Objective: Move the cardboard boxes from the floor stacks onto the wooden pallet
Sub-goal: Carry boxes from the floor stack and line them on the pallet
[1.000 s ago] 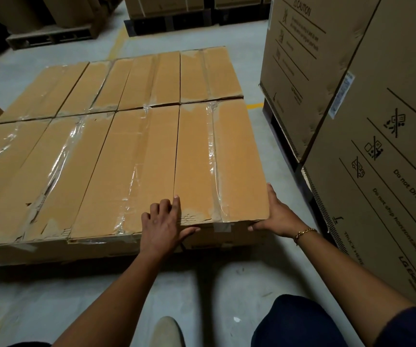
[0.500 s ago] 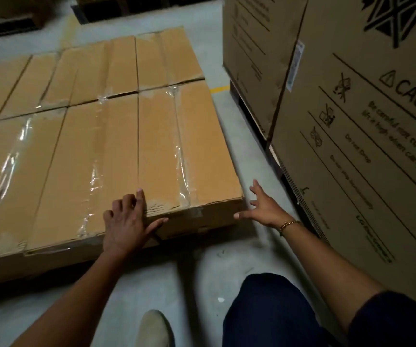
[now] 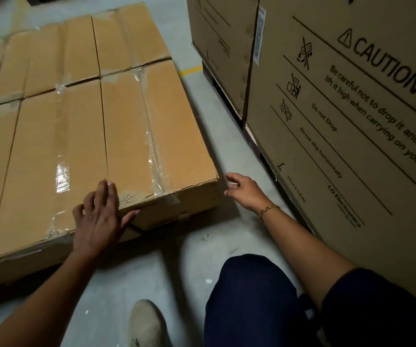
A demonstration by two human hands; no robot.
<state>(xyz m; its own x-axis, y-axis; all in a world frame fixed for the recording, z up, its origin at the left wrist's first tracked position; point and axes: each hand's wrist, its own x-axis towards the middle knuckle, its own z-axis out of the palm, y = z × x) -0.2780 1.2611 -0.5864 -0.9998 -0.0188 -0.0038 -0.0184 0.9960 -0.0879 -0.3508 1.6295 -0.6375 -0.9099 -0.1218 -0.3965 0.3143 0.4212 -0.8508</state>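
One box (image 3: 151, 134), long axis forward

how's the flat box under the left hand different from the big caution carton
The flat box lies low; the caution carton stands tall. The flat box is plain with clear tape on top; the caution carton carries black warning print. The left hand rests on the flat box, not the carton. Both are brown cardboard.

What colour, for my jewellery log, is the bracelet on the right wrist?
Gold; the bracelet shows best in the head view.
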